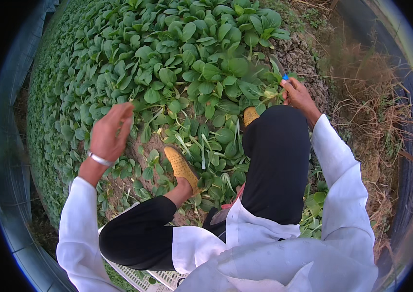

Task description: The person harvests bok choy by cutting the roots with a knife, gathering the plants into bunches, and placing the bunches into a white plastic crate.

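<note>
My right hand (297, 95) is closed around the handle of a knife. A blue band (285, 77) shows where the handle meets the narrow blade (278, 65), which points up and away among leaves at the bed's edge. Leafy green plants like bok choy (212, 69) grow densely before me. My left hand (108, 132), a little blurred, hovers over the left side of the plants. Its thumb stands apart from the fingers, and I see nothing held in it. Cut leaves and pale stalks (203, 146) lie on the soil between my feet.
Beneath me is a white perforated plastic crate or seat (144, 277). My yellow perforated shoes (181, 164) rest among the greens. Cracked soil (297, 54) and dry grass (367, 98) border the bed at right, beside dark sheeting (409, 175). Pale sheeting (11, 160) runs along the left.
</note>
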Motion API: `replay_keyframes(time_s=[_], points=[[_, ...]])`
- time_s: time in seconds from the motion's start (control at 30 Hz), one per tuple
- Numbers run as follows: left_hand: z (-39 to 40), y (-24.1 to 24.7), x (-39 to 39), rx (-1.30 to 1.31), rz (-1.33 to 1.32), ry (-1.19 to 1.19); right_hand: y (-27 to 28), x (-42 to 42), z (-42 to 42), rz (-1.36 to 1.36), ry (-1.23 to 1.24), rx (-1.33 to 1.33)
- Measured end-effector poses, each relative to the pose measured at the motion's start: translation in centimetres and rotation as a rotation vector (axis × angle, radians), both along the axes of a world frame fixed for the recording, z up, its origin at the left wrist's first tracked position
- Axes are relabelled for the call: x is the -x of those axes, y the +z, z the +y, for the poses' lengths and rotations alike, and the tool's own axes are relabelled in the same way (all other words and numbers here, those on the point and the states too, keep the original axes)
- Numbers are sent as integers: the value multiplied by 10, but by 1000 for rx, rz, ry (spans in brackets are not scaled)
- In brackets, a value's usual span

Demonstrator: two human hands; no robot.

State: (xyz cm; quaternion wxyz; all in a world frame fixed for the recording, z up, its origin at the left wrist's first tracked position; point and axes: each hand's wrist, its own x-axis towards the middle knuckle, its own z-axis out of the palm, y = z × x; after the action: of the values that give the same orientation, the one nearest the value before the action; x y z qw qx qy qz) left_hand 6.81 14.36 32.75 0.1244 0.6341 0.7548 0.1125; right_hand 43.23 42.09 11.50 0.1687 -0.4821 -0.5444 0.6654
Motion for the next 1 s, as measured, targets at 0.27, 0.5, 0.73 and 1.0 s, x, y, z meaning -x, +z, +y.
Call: replay_keyframes(time_s=[0.27,0.5,0.73,1.0], points=[[246,-215,-135,0,16,-564,-76,17,15,-163,50,-255],[255,-321,-104,139,547,-178,-132,60,35,-459,374,-404],[225,-354,-75,113,503,-113,-169,90,45,-428,478,-427],[228,-356,-66,158,456,-101,-171,89,38,-412,500,-511]])
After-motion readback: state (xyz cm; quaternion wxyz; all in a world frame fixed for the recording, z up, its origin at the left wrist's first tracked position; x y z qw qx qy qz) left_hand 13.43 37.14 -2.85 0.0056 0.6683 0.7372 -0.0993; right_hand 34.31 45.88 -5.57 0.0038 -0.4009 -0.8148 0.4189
